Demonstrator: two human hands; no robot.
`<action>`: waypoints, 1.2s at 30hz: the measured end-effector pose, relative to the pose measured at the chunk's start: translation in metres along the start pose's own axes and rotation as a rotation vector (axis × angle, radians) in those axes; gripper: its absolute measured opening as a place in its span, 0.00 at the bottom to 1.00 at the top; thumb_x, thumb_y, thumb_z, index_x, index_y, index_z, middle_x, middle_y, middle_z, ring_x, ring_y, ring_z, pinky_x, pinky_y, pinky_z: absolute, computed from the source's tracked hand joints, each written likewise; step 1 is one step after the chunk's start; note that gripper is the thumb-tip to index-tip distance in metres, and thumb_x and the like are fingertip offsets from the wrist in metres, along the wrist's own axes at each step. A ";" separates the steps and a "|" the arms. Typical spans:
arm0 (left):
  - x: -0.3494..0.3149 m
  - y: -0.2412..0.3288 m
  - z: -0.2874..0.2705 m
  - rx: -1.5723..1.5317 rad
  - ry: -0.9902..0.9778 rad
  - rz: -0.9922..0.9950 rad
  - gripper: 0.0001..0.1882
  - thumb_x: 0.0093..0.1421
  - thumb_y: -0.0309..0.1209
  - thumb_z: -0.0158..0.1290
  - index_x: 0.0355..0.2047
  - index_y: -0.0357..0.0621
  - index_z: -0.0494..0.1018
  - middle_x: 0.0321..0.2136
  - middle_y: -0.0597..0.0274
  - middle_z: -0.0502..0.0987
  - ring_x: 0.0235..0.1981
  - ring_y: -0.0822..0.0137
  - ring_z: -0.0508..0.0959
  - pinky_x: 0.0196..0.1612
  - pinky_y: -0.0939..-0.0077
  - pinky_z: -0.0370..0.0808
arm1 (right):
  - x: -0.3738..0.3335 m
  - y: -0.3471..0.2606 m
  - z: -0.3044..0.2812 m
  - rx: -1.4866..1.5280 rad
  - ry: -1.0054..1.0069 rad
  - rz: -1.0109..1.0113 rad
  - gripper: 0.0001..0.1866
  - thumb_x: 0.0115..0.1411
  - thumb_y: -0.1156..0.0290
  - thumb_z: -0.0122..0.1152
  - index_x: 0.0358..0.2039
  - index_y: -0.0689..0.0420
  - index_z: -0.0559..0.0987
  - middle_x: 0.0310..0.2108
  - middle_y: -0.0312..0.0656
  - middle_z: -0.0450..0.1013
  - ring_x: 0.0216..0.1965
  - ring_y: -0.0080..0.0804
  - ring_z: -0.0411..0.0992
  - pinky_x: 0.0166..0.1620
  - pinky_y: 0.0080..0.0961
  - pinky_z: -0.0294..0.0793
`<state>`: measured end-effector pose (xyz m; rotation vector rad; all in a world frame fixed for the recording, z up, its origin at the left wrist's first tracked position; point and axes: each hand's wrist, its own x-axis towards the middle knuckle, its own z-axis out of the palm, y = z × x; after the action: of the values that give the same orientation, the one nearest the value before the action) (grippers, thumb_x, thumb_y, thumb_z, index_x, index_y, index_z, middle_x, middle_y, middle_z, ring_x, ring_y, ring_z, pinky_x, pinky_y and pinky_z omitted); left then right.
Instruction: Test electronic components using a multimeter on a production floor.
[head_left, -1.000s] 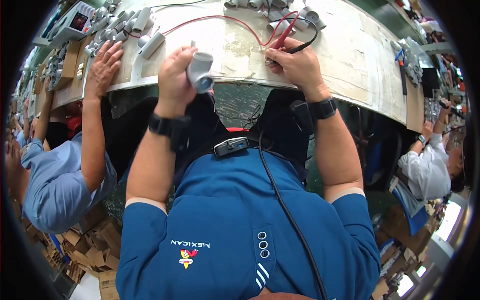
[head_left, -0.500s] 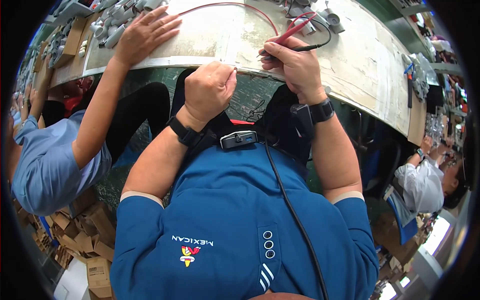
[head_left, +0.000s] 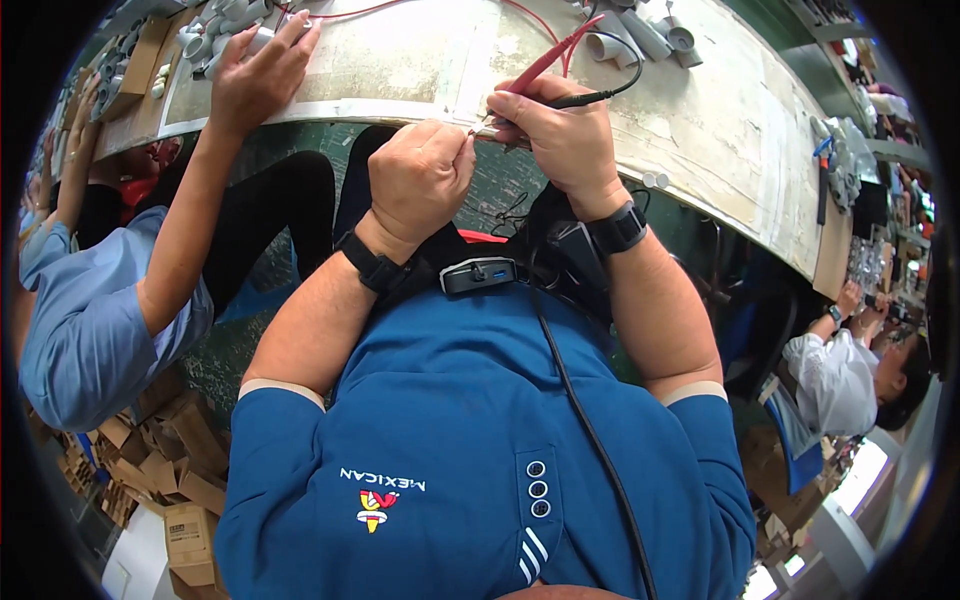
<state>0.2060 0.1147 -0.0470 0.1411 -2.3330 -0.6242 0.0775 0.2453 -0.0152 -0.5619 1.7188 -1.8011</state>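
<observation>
Near the table's front edge, my left hand [head_left: 420, 178] is closed, pinching a small piece whose tip barely shows beside the thumb; I cannot make out its kind. My right hand [head_left: 562, 140] grips two test probes together, a red test probe [head_left: 548, 62] and a black test probe [head_left: 582, 99]. Their tips point left, toward the small piece at my left fingertips, and come very close to it; whether they touch I cannot tell. A red lead and a black lead loop away from the probes over the table [head_left: 410, 70].
Grey plastic pipe fittings [head_left: 648, 38] lie at the back, right of centre, and another heap of grey fittings [head_left: 205, 45] lies at the left. A co-worker's hand [head_left: 262, 78] reaches over that left heap. Two small round pale pieces [head_left: 655, 180] sit at the table's right front edge.
My right hand has moved left with the probes, bringing their tips to my left hand, which stays nearly still. The co-worker's hand at the left has shifted and now curls over the fittings.
</observation>
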 end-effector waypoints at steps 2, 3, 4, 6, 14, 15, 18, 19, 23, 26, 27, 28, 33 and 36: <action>-0.001 0.000 0.000 0.012 -0.008 -0.009 0.07 0.57 0.27 0.61 0.24 0.44 0.74 0.23 0.59 0.76 0.26 0.55 0.79 0.30 0.63 0.77 | -0.001 0.000 0.002 -0.020 -0.003 0.008 0.10 0.64 0.74 0.68 0.42 0.68 0.83 0.32 0.40 0.81 0.31 0.21 0.79 0.35 0.18 0.82; -0.002 0.001 0.000 0.018 -0.012 -0.014 0.07 0.57 0.27 0.61 0.24 0.44 0.74 0.23 0.59 0.76 0.26 0.55 0.79 0.30 0.63 0.77 | -0.002 0.000 0.003 -0.040 -0.005 0.015 0.10 0.64 0.74 0.68 0.42 0.68 0.84 0.32 0.40 0.81 0.31 0.21 0.79 0.35 0.18 0.82; -0.002 0.001 0.000 0.018 -0.011 -0.015 0.07 0.57 0.27 0.61 0.24 0.44 0.74 0.23 0.59 0.76 0.26 0.55 0.79 0.30 0.63 0.77 | -0.002 0.000 0.004 -0.058 -0.006 0.021 0.10 0.64 0.75 0.69 0.42 0.68 0.84 0.32 0.40 0.81 0.31 0.20 0.78 0.35 0.18 0.82; -0.001 0.002 -0.001 0.028 -0.022 -0.008 0.08 0.57 0.27 0.61 0.24 0.44 0.74 0.23 0.59 0.76 0.26 0.55 0.79 0.30 0.63 0.77 | -0.002 0.001 0.005 -0.056 -0.007 0.014 0.10 0.64 0.75 0.69 0.42 0.67 0.84 0.32 0.39 0.81 0.31 0.20 0.78 0.35 0.18 0.82; 0.000 0.001 -0.001 0.002 -0.031 -0.017 0.07 0.57 0.27 0.61 0.24 0.44 0.74 0.23 0.58 0.76 0.26 0.55 0.79 0.29 0.62 0.77 | 0.002 0.005 0.006 -0.083 -0.004 -0.004 0.08 0.63 0.76 0.68 0.41 0.67 0.84 0.32 0.39 0.81 0.31 0.20 0.78 0.35 0.17 0.81; 0.001 0.002 -0.002 -0.006 -0.031 -0.022 0.07 0.57 0.27 0.61 0.24 0.44 0.74 0.23 0.58 0.76 0.26 0.55 0.79 0.29 0.62 0.76 | 0.002 0.005 0.006 -0.082 -0.005 -0.009 0.08 0.63 0.76 0.68 0.41 0.67 0.84 0.31 0.38 0.81 0.30 0.20 0.78 0.34 0.16 0.80; 0.003 0.002 -0.005 0.011 -0.052 -0.048 0.07 0.58 0.28 0.60 0.24 0.45 0.75 0.23 0.58 0.76 0.26 0.54 0.79 0.29 0.61 0.76 | 0.004 0.004 0.007 -0.080 -0.015 -0.028 0.07 0.63 0.76 0.68 0.40 0.66 0.84 0.29 0.38 0.80 0.29 0.19 0.77 0.32 0.16 0.78; 0.005 0.001 -0.007 0.029 -0.061 -0.058 0.06 0.59 0.28 0.59 0.25 0.46 0.75 0.23 0.57 0.76 0.25 0.54 0.79 0.29 0.61 0.76 | 0.005 0.004 0.007 -0.076 -0.027 -0.041 0.07 0.63 0.76 0.68 0.39 0.66 0.84 0.28 0.37 0.80 0.28 0.19 0.76 0.31 0.16 0.77; -0.001 -0.003 -0.008 0.018 -0.054 -0.032 0.07 0.60 0.29 0.57 0.24 0.46 0.74 0.22 0.55 0.76 0.25 0.52 0.78 0.29 0.59 0.77 | 0.004 0.002 0.008 -0.229 -0.043 -0.083 0.07 0.63 0.74 0.67 0.37 0.65 0.84 0.25 0.35 0.79 0.26 0.20 0.75 0.29 0.18 0.73; -0.002 0.000 0.000 -0.034 -0.060 -0.021 0.08 0.59 0.30 0.57 0.23 0.45 0.74 0.22 0.54 0.76 0.25 0.51 0.79 0.29 0.58 0.77 | 0.000 0.003 -0.002 -0.276 -0.021 -0.068 0.07 0.63 0.74 0.66 0.37 0.65 0.84 0.26 0.35 0.79 0.25 0.20 0.74 0.30 0.19 0.74; -0.001 0.000 0.002 -0.063 -0.043 -0.054 0.07 0.59 0.29 0.58 0.24 0.45 0.75 0.23 0.53 0.76 0.26 0.50 0.79 0.30 0.58 0.77 | 0.001 0.006 -0.003 -0.232 -0.021 -0.056 0.06 0.63 0.75 0.66 0.37 0.65 0.84 0.26 0.36 0.79 0.25 0.20 0.74 0.30 0.19 0.74; -0.002 0.002 0.003 -0.105 -0.028 -0.094 0.07 0.58 0.29 0.59 0.24 0.44 0.76 0.23 0.52 0.76 0.26 0.49 0.79 0.31 0.58 0.77 | -0.002 0.007 -0.003 -0.179 -0.005 -0.036 0.06 0.63 0.75 0.67 0.37 0.65 0.83 0.26 0.36 0.79 0.25 0.20 0.74 0.30 0.19 0.74; 0.002 0.005 -0.009 -0.082 -0.020 -0.110 0.07 0.57 0.29 0.60 0.24 0.44 0.75 0.23 0.52 0.76 0.26 0.48 0.79 0.30 0.58 0.77 | -0.002 0.002 0.007 -0.086 -0.016 -0.035 0.05 0.63 0.75 0.68 0.37 0.64 0.84 0.25 0.33 0.77 0.25 0.17 0.72 0.29 0.17 0.72; 0.002 0.004 -0.009 -0.109 -0.020 -0.122 0.08 0.57 0.29 0.61 0.23 0.43 0.75 0.22 0.52 0.76 0.25 0.48 0.79 0.30 0.58 0.77 | 0.001 0.003 0.008 -0.082 -0.010 -0.031 0.06 0.63 0.75 0.68 0.37 0.64 0.84 0.25 0.33 0.77 0.25 0.17 0.72 0.30 0.17 0.72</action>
<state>0.2104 0.1139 -0.0386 0.2292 -2.3164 -0.8147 0.0826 0.2389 -0.0172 -0.6340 1.7924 -1.7523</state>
